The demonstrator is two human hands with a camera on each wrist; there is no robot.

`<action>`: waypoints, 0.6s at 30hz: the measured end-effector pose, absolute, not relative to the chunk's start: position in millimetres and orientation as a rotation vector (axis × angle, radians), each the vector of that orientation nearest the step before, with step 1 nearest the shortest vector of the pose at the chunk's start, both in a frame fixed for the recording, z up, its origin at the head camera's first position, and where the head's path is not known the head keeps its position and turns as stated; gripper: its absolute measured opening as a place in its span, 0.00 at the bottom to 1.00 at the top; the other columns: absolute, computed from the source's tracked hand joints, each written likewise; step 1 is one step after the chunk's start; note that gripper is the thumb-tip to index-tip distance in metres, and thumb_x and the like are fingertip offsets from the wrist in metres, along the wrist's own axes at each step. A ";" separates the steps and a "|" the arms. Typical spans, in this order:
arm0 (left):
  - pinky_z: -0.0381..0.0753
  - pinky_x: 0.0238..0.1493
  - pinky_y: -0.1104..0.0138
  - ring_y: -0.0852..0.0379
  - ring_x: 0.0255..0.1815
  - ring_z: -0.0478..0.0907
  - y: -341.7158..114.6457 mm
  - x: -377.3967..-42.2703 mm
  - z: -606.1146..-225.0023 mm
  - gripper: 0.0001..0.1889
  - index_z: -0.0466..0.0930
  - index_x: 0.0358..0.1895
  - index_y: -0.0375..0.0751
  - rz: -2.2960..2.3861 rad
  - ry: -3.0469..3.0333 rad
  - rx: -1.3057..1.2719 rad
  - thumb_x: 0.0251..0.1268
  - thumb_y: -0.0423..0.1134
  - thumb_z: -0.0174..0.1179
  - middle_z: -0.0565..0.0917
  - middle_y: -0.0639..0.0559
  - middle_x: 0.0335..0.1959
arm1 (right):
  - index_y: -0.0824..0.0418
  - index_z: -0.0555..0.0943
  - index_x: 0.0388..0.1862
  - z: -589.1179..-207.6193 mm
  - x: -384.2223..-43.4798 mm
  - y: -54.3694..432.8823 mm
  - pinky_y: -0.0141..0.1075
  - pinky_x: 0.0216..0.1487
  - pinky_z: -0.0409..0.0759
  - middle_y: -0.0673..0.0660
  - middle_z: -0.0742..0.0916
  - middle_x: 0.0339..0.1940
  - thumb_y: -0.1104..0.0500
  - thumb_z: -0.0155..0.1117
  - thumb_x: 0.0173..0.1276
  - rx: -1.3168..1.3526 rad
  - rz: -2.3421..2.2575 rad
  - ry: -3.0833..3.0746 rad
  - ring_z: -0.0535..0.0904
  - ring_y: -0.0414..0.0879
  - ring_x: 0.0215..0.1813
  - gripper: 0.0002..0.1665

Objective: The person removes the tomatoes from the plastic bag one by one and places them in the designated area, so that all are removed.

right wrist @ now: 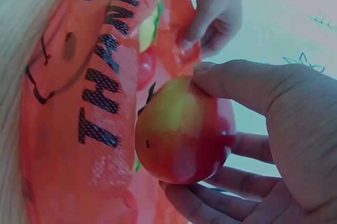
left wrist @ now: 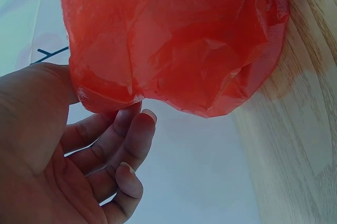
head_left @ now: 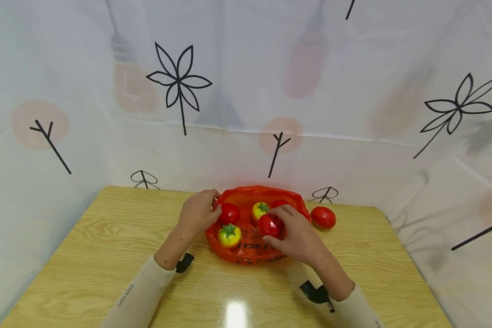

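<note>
A red plastic bag [head_left: 246, 256] with black lettering stands open on the table. At its left rim my left hand [head_left: 197, 213] pinches the plastic between thumb and fingers, as the left wrist view of the bag [left wrist: 179, 39] shows. My right hand [head_left: 300, 231] grips a round, glossy red fruit [head_left: 269, 225] over the bag's right side. In the right wrist view this fruit [right wrist: 184, 132] has a yellow patch. Inside the bag lie a red round fruit [head_left: 229, 214], a yellow fruit with a green leafy top [head_left: 229, 236], another yellow one [head_left: 260, 210] and a partly hidden red one [head_left: 280, 203].
A red oval fruit [head_left: 323, 217] lies on the wooden table [head_left: 352, 255], just right of the bag. Behind the table hangs a pale cloth [head_left: 238, 91] printed with plants. Dark straps [head_left: 315, 292] show at both wrists.
</note>
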State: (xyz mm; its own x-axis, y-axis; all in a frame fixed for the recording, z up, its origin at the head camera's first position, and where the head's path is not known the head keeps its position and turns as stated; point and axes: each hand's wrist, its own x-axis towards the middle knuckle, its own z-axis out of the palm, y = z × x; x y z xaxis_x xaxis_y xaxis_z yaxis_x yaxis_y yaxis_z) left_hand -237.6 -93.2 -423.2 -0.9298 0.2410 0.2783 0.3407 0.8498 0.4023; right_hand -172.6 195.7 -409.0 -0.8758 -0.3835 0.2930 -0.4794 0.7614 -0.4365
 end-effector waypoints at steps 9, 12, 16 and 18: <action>0.77 0.28 0.67 0.56 0.27 0.74 -93.5 -237.1 -422.0 0.13 0.86 0.51 0.39 -0.676 -2.815 -0.450 0.67 0.39 0.69 0.81 0.55 0.29 | 0.55 0.81 0.64 -401.7 -172.8 202.8 0.54 0.54 0.88 0.54 0.82 0.64 0.49 0.85 0.59 0.615 0.753 -2.788 0.82 0.57 0.61 0.36; 0.77 0.28 0.67 0.56 0.27 0.74 -93.5 -236.8 -421.5 0.13 0.86 0.51 0.39 -0.681 -2.817 -0.450 0.67 0.39 0.69 0.81 0.55 0.29 | 0.57 0.80 0.66 -399.8 -172.8 205.9 0.55 0.54 0.87 0.55 0.82 0.64 0.49 0.84 0.60 0.598 0.735 -2.791 0.81 0.57 0.61 0.38; 0.77 0.28 0.67 0.56 0.27 0.74 -93.6 -236.6 -421.5 0.12 0.86 0.50 0.39 -0.686 -2.820 -0.448 0.67 0.39 0.69 0.81 0.55 0.29 | 0.57 0.81 0.66 -397.0 -172.7 210.8 0.55 0.53 0.88 0.55 0.83 0.63 0.49 0.85 0.60 0.586 0.738 -2.775 0.82 0.58 0.61 0.38; 0.77 0.28 0.67 0.56 0.27 0.74 -93.7 -236.7 -421.7 0.12 0.86 0.50 0.39 -0.688 -2.819 -0.447 0.67 0.39 0.69 0.81 0.55 0.29 | 0.57 0.80 0.66 -395.9 -173.0 213.4 0.55 0.52 0.88 0.56 0.83 0.63 0.50 0.85 0.60 0.584 0.746 -2.765 0.82 0.58 0.61 0.37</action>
